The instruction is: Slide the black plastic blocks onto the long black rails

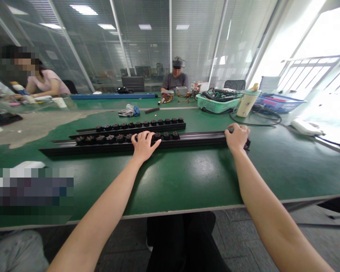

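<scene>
A long black rail (201,138) lies crosswise on the green table, with a row of round black parts (110,139) set along its left and middle stretch. My left hand (144,145) lies over the row near its right end, fingers bent across the top and thumb on the near side. Some parts are hidden under that hand. At the rail's right end, my right hand (237,136) has its fingers curled around the rail; whether a small part is pinched there too, I cannot tell. Just behind lies a second, shorter black rail (175,126) bearing similar round parts (146,124).
Behind the rails lie grey-and-blue gloves (129,110) and a short dark strip (152,110). A green basket (215,105) of cables, a yellowish bottle (247,104) and a blue basket (291,105) stand back right. A long blue bar (113,96) lies farther back. Other people sit across the table.
</scene>
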Motion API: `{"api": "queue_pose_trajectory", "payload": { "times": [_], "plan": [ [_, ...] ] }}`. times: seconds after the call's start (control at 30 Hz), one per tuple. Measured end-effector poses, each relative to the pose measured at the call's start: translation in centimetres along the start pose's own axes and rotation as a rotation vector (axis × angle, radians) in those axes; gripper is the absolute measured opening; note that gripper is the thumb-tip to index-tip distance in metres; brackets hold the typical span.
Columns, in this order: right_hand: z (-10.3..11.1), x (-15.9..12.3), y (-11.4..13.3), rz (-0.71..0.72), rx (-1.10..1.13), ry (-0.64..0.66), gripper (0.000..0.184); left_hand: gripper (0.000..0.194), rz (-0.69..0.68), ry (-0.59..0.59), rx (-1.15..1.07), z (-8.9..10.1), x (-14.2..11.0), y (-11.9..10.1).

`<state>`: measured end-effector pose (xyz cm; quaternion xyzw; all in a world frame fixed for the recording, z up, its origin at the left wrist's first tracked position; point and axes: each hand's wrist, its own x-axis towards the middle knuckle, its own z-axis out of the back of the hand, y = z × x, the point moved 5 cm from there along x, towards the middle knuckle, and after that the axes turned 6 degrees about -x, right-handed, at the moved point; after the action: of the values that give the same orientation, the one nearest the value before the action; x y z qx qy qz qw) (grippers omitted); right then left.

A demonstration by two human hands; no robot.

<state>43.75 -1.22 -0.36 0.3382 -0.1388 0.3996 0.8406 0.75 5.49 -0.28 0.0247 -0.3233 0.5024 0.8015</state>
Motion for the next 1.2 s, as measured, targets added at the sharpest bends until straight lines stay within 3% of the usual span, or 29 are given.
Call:
{"api": "queue_pose_trajectory", "payload": {
  "times": [0.1, 0.37, 1.2],
  "plan": [
    [-0.1, -0.2, 0.0, -0.015, -0.016, 0.013, 0.023, 0.044, -0.003, -0.002, 0.001, 0.0, 0.0, 0.0],
    [-0.2, -0.4, -0.1, -0.079, -0.093, 0.066, 0.032, 0.044, -0.014, -0.015, 0.011, -0.1, 0.0, 0.1],
    [-1.0, -0.3, 0.2, -0.067, -0.125, 0.049, 0.041, 0.044, -0.011, -0.015, 0.013, -0.1, 0.0, 0.1]
  ]
}}
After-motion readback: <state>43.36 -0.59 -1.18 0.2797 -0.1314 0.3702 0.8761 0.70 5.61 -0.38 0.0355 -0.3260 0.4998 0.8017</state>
